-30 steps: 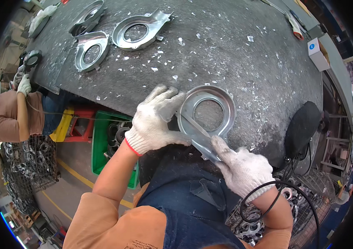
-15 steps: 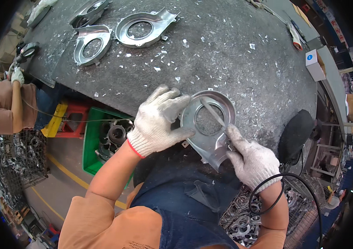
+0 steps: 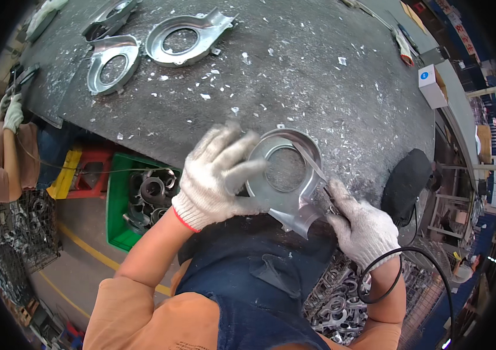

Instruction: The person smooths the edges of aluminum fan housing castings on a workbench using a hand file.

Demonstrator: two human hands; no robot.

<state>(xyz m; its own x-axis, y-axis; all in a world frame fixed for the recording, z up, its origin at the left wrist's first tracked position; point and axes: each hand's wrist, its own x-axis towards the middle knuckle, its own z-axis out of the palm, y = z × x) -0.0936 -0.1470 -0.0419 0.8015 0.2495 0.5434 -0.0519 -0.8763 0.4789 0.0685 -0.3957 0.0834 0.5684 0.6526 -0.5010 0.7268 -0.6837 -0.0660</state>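
In front of me a silvery metal housing [image 3: 301, 214], ring-shaped with a round hole and a short spout, lies at the table's near edge. My left hand [image 3: 216, 175], in a white knit glove, is at the housing's left side with fingers spread; its thumb reaches the lower left rim. My gloved right hand [image 3: 364, 227] is closed round a tool with a thin, flat metal blade [image 3: 309, 160], its grip mostly hidden by the fingers. The blade lies along the right side of the ring. A black cable [image 3: 429, 251] loops by the right wrist.
Similar housings [image 3: 187, 58] lie at the far left among scattered metal flakes. A green crate [image 3: 109, 204] of parts and a red stool [image 3: 90, 169] stand left. A co-worker [image 3: 9, 157] is beyond. Right are a dark padded object [image 3: 408, 181] and a small box [image 3: 433, 86].
My left fingers have spread and lifted somewhat from the housing. The blade has swung from across the hole toward the ring's right side. The whole view has shifted slightly.
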